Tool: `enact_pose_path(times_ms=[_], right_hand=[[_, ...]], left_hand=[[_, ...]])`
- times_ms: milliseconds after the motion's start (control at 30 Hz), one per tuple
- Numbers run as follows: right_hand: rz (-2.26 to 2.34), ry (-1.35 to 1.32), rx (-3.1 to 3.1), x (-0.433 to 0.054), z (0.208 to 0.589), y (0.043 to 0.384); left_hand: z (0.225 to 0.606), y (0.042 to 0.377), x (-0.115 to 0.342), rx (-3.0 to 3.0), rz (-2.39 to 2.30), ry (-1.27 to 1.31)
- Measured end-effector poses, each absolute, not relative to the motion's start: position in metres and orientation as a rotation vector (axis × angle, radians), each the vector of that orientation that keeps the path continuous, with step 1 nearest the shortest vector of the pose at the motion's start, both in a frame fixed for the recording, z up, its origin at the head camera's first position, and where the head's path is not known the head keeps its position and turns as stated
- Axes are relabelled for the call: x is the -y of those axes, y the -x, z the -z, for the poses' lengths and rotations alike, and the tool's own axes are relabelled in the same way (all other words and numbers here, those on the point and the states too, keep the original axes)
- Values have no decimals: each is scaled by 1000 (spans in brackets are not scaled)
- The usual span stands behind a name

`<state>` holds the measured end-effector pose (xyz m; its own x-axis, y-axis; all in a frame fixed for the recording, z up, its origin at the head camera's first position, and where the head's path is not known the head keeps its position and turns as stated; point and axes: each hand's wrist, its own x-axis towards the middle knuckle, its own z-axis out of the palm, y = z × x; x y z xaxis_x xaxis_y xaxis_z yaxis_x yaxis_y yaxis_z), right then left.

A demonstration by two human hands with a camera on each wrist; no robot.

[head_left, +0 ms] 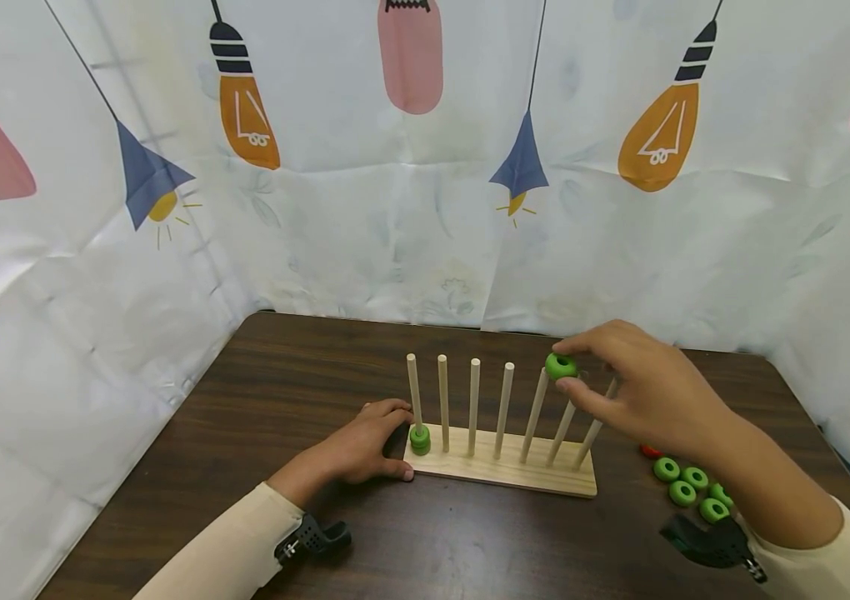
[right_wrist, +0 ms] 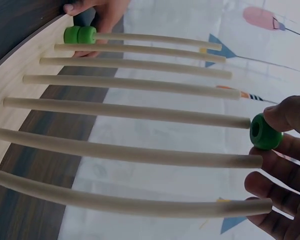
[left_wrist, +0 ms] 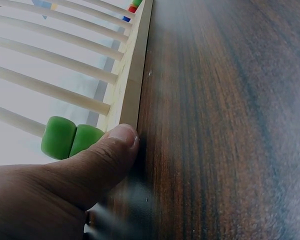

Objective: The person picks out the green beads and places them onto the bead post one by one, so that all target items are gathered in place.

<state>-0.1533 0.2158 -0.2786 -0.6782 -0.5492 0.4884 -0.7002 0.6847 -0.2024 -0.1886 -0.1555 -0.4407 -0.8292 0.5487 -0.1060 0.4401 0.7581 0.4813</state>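
Observation:
A wooden peg board (head_left: 503, 472) with a row of upright pegs stands on the table. Its left end is gripped by my left hand (head_left: 361, 447), thumb at the front edge and fingers behind. Two green rings (left_wrist: 58, 138) are stacked on the leftmost peg, right beside that thumb. Between thumb and fingers my right hand (head_left: 638, 390) pinches another green ring (right_wrist: 273, 138). This ring is at the top of the third peg from the right; in the right wrist view the peg's tip meets or nearly meets it, and its hole faces the peg.
Several loose green rings (head_left: 682, 493) lie on the dark wooden table (head_left: 305, 367) to the right of the board, partly hidden by my right forearm. A red piece (head_left: 650, 451) shows behind them. A patterned white curtain (head_left: 395, 242) hangs behind the table.

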Motion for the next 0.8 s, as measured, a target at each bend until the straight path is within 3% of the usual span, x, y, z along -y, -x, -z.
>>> enact_pose_path(times_ms=[800], right_hand=[[-586,-1087,2433,-194,283,165]], left_hand=[[444,190,158,-2717,-670,-809]])
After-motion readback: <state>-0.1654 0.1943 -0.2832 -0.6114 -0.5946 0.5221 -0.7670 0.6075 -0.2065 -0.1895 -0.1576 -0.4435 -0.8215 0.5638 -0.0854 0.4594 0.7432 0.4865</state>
